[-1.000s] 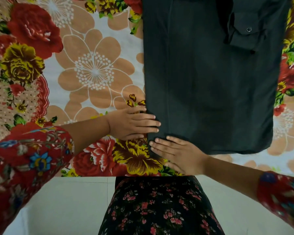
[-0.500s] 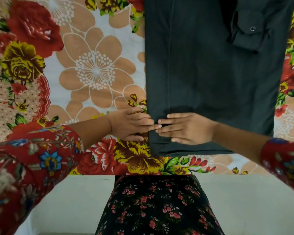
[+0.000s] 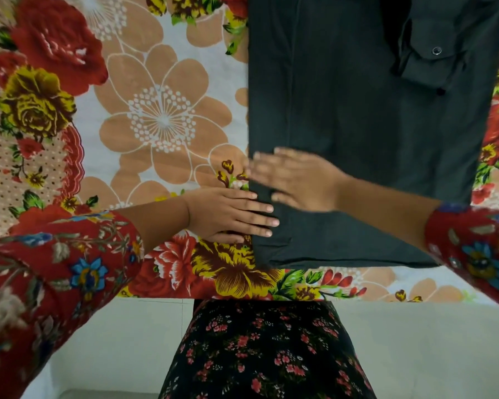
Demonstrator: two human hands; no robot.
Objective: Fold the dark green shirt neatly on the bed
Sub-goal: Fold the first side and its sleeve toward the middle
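The dark green shirt (image 3: 366,122) lies flat on the bed as a long folded rectangle, its near hem close to the bed's front edge. A buttoned cuff (image 3: 432,59) rests on top at the far right. My left hand (image 3: 228,216) lies flat with straight fingers on the shirt's near left edge, half on the bedsheet. My right hand (image 3: 296,178), blurred by motion, lies flat with fingers spread on the shirt just beyond the left hand, fingertips at the left fold.
The bedsheet (image 3: 156,119) has large red, yellow and tan flowers and spreads out left of the shirt. The bed's front edge (image 3: 156,298) runs across below my hands, with pale floor (image 3: 113,349) beneath it.
My right hand has slid from the shirt's near hem farther up along the left fold. My left hand has kept pressing the near left edge.
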